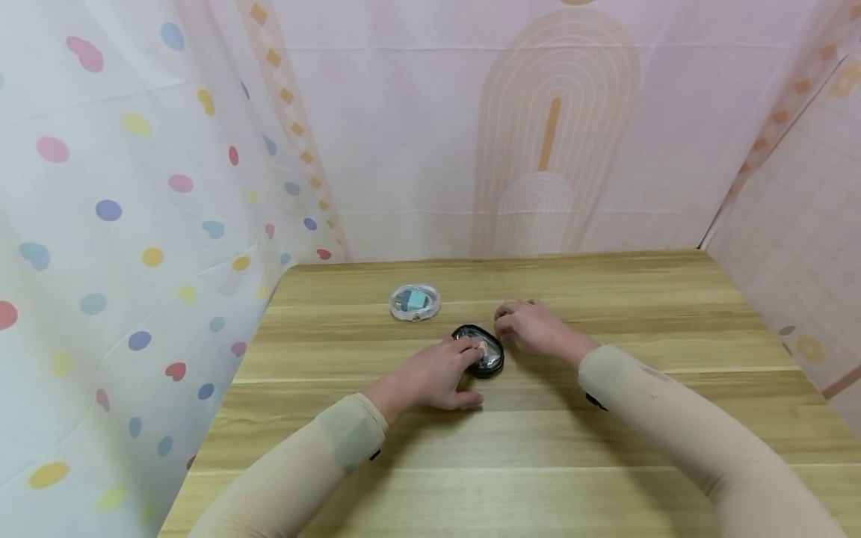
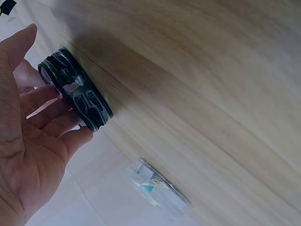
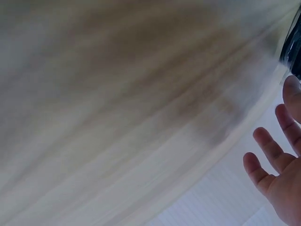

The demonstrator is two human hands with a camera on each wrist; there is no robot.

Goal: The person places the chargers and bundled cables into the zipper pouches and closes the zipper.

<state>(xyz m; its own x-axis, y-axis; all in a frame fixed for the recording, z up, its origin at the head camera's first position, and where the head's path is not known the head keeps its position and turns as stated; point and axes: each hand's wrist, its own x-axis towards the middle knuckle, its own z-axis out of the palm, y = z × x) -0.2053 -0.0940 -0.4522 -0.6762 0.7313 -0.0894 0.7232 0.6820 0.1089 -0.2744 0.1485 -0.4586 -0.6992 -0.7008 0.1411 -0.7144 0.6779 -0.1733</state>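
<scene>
A small oval black-rimmed case (image 1: 495, 360) with a clear top lies on the wooden table. My left hand (image 1: 437, 375) rests its fingers on this case, with the thumb held apart from it. In the left wrist view the black case (image 2: 77, 92) shows a dark side wall, and the fingers (image 2: 49, 113) lie against its top face. What is inside cannot be made out. Just right of the case is my right hand (image 1: 534, 327), its fingers loosely bent and holding nothing. The right wrist view catches only an edge of the black case (image 3: 294, 52) beyond the fingertips.
Behind and left of the black case sits a clear oval case (image 1: 415, 303) with a light-blue and grey item inside. The wooden table (image 1: 538, 463) ends at a patterned curtain (image 1: 403, 149) at the back. A dotted curtain (image 1: 134, 261) hangs at the left.
</scene>
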